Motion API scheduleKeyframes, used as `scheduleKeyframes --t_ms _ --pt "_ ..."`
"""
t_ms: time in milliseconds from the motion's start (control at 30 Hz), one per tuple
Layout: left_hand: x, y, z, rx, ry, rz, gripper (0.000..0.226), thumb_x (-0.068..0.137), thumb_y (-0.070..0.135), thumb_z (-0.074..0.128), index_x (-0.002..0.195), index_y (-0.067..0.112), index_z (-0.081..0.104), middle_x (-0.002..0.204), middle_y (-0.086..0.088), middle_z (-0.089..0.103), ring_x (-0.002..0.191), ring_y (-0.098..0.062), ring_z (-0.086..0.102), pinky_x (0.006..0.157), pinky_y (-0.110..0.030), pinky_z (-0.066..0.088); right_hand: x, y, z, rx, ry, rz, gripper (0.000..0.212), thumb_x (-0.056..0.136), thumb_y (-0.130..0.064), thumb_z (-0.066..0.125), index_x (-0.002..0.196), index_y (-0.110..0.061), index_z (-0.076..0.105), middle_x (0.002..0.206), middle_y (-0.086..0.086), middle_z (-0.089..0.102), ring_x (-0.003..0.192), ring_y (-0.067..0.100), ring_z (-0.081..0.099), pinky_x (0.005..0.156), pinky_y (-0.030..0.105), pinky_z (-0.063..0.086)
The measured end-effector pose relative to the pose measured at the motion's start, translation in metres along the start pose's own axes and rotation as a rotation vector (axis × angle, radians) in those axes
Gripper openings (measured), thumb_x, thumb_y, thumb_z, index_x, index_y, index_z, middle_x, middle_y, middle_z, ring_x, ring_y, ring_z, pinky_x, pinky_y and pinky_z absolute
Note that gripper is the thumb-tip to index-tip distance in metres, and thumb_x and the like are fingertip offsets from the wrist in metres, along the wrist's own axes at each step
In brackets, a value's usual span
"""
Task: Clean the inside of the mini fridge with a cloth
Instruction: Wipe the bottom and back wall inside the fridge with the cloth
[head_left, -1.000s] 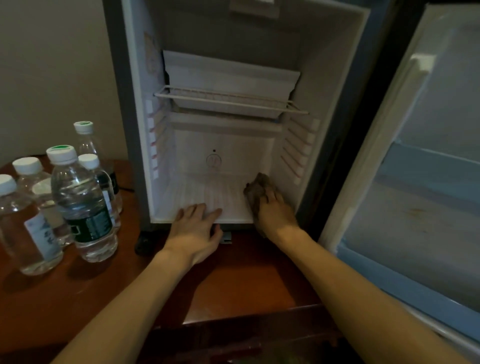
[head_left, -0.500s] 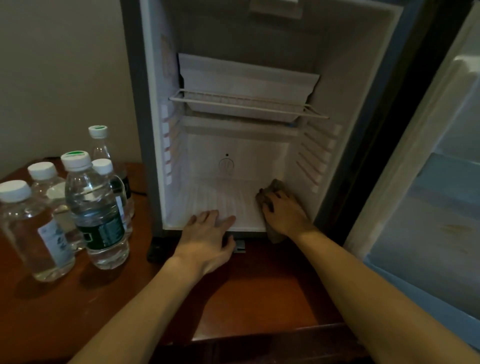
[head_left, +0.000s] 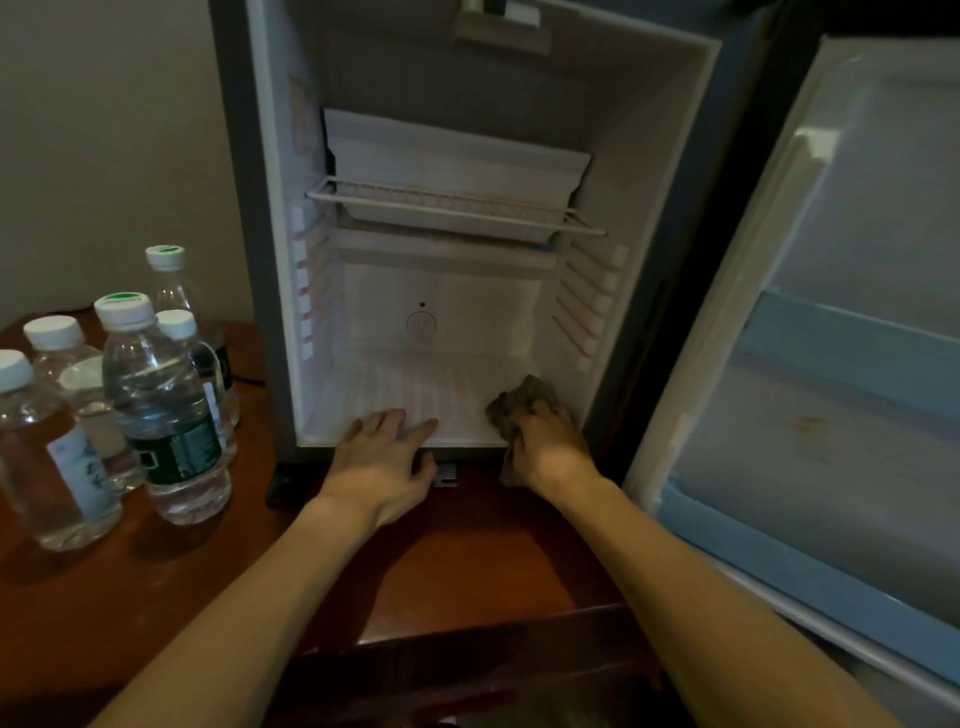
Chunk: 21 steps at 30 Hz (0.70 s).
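Where the door stands open: mini fridge (head_left: 649, 171), smooth white plastic liner, ribbed floor, ridged side walls
Shelf: thin white wire rack (head_left: 452, 205) under a boxy plastic tray
Cloth (head_left: 517, 402): brown, crumpled, soft, on the fridge floor at its right front corner, hanging over the lip
Right hand (head_left: 548, 447): palm down, fingers curled over the cloth, pressing it
Left hand (head_left: 384, 457): flat on the floor's front edge, fingers straight, slightly spread
Surface (head_left: 467, 561): glossy reddish wood
Bottles (head_left: 166, 410): clear plastic, white caps, left of the fridge

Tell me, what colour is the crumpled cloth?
Brown; the crumpled cloth on the fridge floor shows best in the head view.
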<state>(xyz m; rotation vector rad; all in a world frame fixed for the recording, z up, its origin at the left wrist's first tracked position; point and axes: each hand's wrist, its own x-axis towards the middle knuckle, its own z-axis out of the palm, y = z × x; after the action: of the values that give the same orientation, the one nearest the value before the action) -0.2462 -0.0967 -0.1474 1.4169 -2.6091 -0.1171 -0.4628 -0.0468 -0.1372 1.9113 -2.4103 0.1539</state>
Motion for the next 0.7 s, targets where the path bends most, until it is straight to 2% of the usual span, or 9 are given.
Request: scheduleKeyframes --t_ms 67,100,200,300,367,433,500,600,700 --pt "0.001 0.000 0.001 0.006 0.013 -0.004 0.058 0.102 0.055 0.032 0.157 0.040 0.024 0.161 -0.003 0.029 0.147 -0.024 0.026 0.123 -0.042 0.019 -0.014 0.005 0.006 -0.011 0.029 -0.027 0.056 0.081 -0.033 0.075 0.132 -0.016 0.057 0.132 0.008 0.050 0.128 0.032 0.041 0.106 0.030 0.035" --pt "0.002 0.000 0.002 0.007 0.018 -0.002 0.058 0.102 0.056 0.032 0.157 0.040 0.024 0.161 -0.003 0.030 0.146 -0.024 0.026 0.123 -0.042 0.020 -0.015 0.007 0.010 -0.005 0.038 -0.023 0.057 0.080 -0.032 0.076 0.132 -0.017 0.058 0.131 0.008 0.050 0.127 0.033 0.042 0.105 0.032 0.038" --pt "0.002 -0.003 0.004 0.024 0.025 0.008 0.058 0.102 0.056 0.031 0.157 0.041 0.023 0.160 -0.003 0.030 0.146 -0.024 0.026 0.122 -0.042 0.020 0.001 0.000 0.005 -0.010 0.007 0.021 0.057 0.088 -0.023 0.065 0.143 -0.018 0.048 0.141 0.007 0.044 0.131 0.032 0.037 0.107 0.035 0.036" --pt "0.003 -0.004 0.004 0.029 0.018 0.017 0.058 0.102 0.055 0.029 0.157 0.041 0.021 0.162 -0.004 0.028 0.148 -0.024 0.024 0.124 -0.044 0.018 0.033 -0.004 0.007 -0.021 -0.013 0.043 0.061 0.097 -0.017 0.050 0.154 -0.022 0.029 0.155 0.006 0.029 0.140 0.031 0.028 0.117 0.040 0.029" --pt "0.004 -0.005 0.005 0.019 0.021 0.017 0.057 0.103 0.055 0.027 0.158 0.041 0.019 0.162 -0.004 0.026 0.149 -0.024 0.022 0.125 -0.045 0.015 0.056 -0.005 0.010 -0.045 0.006 0.030 0.066 0.097 -0.018 0.051 0.156 -0.023 0.022 0.159 0.007 0.022 0.144 0.031 0.023 0.119 0.042 0.026" --pt "0.005 -0.007 0.008 0.012 0.037 0.023 0.058 0.103 0.056 0.027 0.158 0.042 0.017 0.163 -0.003 0.024 0.150 -0.024 0.020 0.125 -0.045 0.014 0.080 -0.005 0.009 -0.090 0.036 0.001 0.063 0.096 -0.021 0.050 0.154 -0.020 0.026 0.157 0.013 0.025 0.142 0.035 0.027 0.117 0.045 0.029" --pt "0.004 -0.008 0.011 0.015 0.051 0.022 0.058 0.103 0.056 0.026 0.158 0.042 0.016 0.163 -0.003 0.023 0.150 -0.023 0.018 0.126 -0.044 0.010 0.108 -0.005 0.007 -0.070 0.011 -0.014 0.063 0.098 -0.024 0.046 0.156 -0.020 0.022 0.157 0.015 0.023 0.141 0.037 0.026 0.117 0.045 0.029" --pt "0.005 -0.008 0.015 0.013 0.062 0.014 0.057 0.103 0.056 0.025 0.158 0.042 0.016 0.164 -0.003 0.021 0.151 -0.023 0.017 0.126 -0.044 0.008 0.142 -0.001 0.009 -0.030 0.035 0.004 0.054 0.101 -0.030 0.033 0.154 -0.024 0.026 0.152 0.020 0.030 0.138 0.040 0.029 0.111 0.046 0.038" --pt "0.006 -0.007 0.017 0.019 0.079 0.018 0.058 0.103 0.056 0.024 0.158 0.042 0.016 0.163 -0.003 0.022 0.150 -0.024 0.018 0.126 -0.044 0.009 0.141 0.003 0.010 -0.003 0.058 -0.035 0.055 0.101 -0.024 0.033 0.155 -0.019 0.025 0.149 0.020 0.038 0.138 0.038 0.032 0.109 0.040 0.037"
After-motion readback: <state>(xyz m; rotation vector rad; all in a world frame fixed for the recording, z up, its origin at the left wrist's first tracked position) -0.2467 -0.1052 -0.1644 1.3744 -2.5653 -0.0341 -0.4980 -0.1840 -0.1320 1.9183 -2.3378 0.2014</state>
